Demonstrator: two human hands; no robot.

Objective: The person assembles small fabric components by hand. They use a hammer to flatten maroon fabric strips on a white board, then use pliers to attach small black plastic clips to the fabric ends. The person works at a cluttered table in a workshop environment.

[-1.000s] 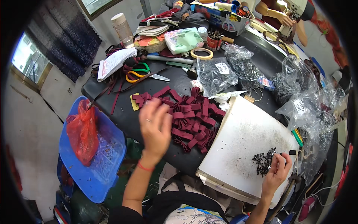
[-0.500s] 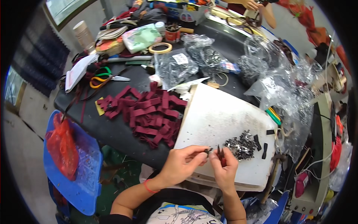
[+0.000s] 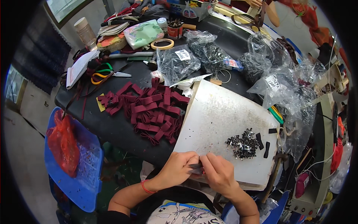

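My left hand (image 3: pixel 182 166) is closed over the front edge of the white board (image 3: pixel 205 112), pinching something small that the fingers mostly hide. Right against it, my right hand (image 3: pixel 220 173) is curled around pliers (image 3: pixel 195 168), whose dark metal jaws point at the left fingers. The handles are covered by the palm. Beyond my right hand, a heap of small shiny black-and-silver metal clips (image 3: pixel 244 145) lies on the board. Short black strips (image 3: pixel 267 150) rest beside that heap. Left of the board is a pile of maroon fabric loops (image 3: pixel 153 110).
Orange- and green-handled scissors (image 3: pixel 106 74) lie at the left. Plastic bags (image 3: pixel 178 65) and a tape roll (image 3: pixel 162 44) sit farther back. A blue tray (image 3: pixel 87 186) with a red bag stands at the lower left. Someone's hands (image 3: pixel 255 3) work at the far edge.
My right hand has turned over and moved left, swinging the pliers from pointing up to pointing at my left hand. My left hand has come slightly nearer me.
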